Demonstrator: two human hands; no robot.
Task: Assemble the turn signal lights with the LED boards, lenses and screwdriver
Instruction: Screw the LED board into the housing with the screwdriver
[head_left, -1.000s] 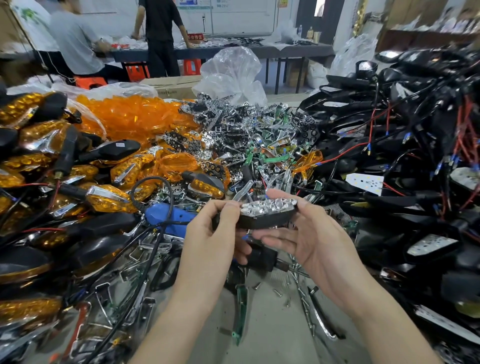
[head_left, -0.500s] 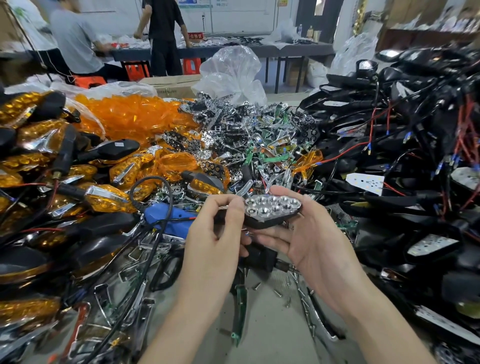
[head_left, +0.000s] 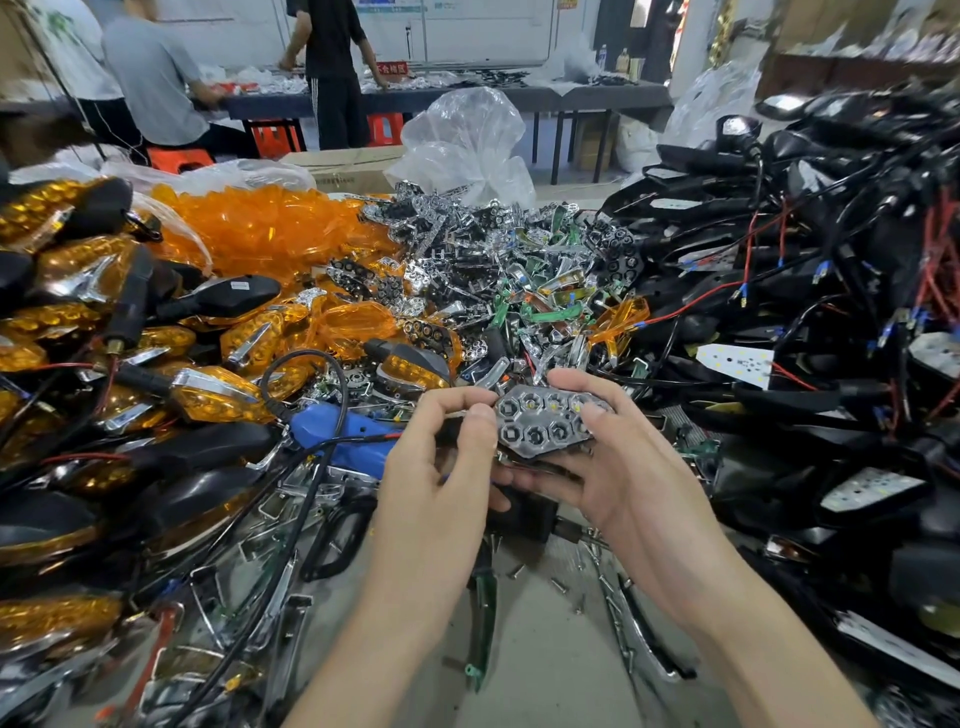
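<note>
I hold a black turn signal housing with a chrome reflector (head_left: 540, 423) at the middle of the view, its several LED cups facing up. My right hand (head_left: 618, 483) cradles it from below, thumb on its top right edge. My left hand (head_left: 441, 467) pinches its left end between thumb and fingers. A blue electric screwdriver (head_left: 332, 434) with a black cable lies just left of my hands. Loose orange lenses (head_left: 270, 228) are heaped at the back left, chrome reflectors and green LED boards (head_left: 498, 270) in the middle.
Finished amber turn signals (head_left: 218, 397) pile up on the left. Black housings with red and black wires (head_left: 810, 291) fill the right. Loose screws (head_left: 561, 584) lie on the grey table (head_left: 545, 654) near me. Two people stand at a far bench (head_left: 467, 98).
The housing has tilted toward me, so the reflector's face now shows from above. Both hands stayed in place around it.
</note>
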